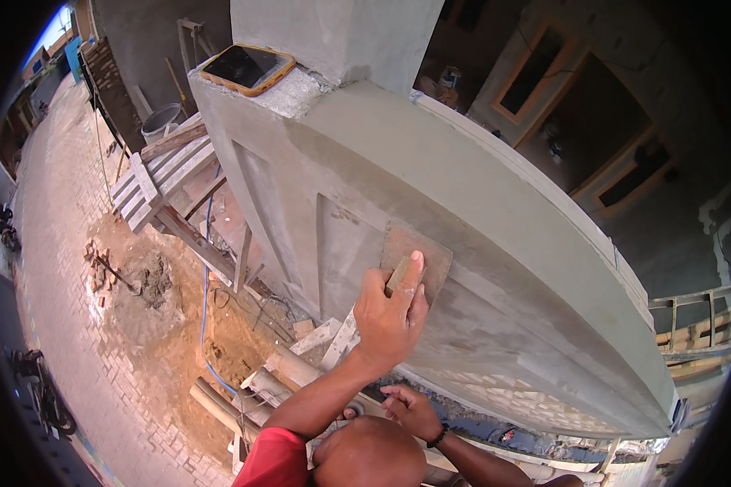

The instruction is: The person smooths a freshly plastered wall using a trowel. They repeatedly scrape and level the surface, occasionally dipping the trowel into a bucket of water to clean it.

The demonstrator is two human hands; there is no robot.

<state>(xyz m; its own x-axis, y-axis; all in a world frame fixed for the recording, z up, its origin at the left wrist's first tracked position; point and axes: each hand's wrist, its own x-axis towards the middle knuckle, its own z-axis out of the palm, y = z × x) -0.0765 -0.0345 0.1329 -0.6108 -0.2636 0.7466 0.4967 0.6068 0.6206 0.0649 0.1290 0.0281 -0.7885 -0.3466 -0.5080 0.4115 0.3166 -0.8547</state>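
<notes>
Nearest, I am viewing a right hand (pixel 414 412), curled, contents of its grip I cannot tell; next, a left hand (pixel 388 312), its grip grasping a hand float (pixel 433 252) that is lying against a plastered wall (pixel 487 284); beyond, an orange-cased phone (pixel 248 66), topping the wall; farthest, a paved street (pixel 57 195).

Cannot see the wall-side face of the flat brown rectangular float (pixel 436 256), or all of its pale handle (pixel 397 277) under the bare left hand (pixel 386 318). Cannot follow the red cloth sleeve (pixel 276 457) past the lower edge, nor identify the small dim shapes (pixel 553 144) inside the dark doorway (pixel 597 122).
</notes>
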